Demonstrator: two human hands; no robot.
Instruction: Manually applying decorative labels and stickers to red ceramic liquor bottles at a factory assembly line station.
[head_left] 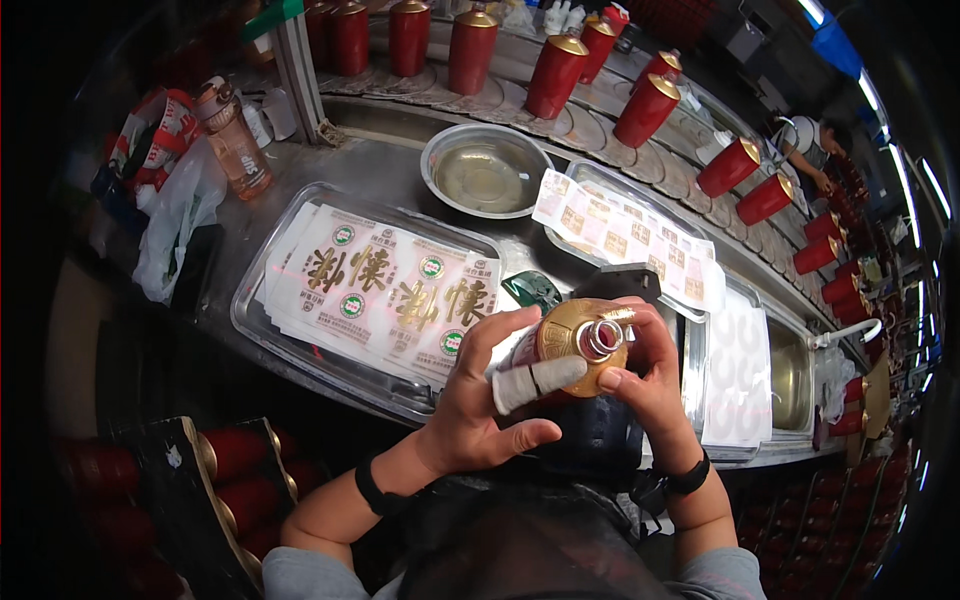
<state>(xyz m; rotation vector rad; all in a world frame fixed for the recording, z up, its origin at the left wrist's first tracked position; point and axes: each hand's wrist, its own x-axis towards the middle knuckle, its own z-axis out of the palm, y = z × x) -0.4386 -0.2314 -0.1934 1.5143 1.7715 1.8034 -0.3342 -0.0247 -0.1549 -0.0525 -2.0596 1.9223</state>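
A red bottle with a gold shoulder (pixel 568 335) and an uncapped clear glass neck is tilted up toward me above the worktop's near edge. Around its shoulder wraps my right hand (pixel 650 365), thumb and fingers gripping near the neck. My left hand (pixel 475 405) lies against the bottle's left side with fingers apart and its thumb stretched away from the glass. White wrapping covers one left finger (pixel 535 385), which rests across the gold shoulder. The bottle's lower body is mostly hidden by my hands. Just behind it lies a dark green glossy object (pixel 530 288).
Printed label sheets (pixel 385 285) fill a metal tray (pixel 245 290) at left. A metal basin (pixel 440 180) holds liquid; beside it, smaller label sheets (pixel 625 230) lie on another tray. Red bottles (pixel 557 75) stand along a conveyor (pixel 500 100). A pink water bottle (pixel 238 150) stands far left; a person (pixel 815 150) works far right.
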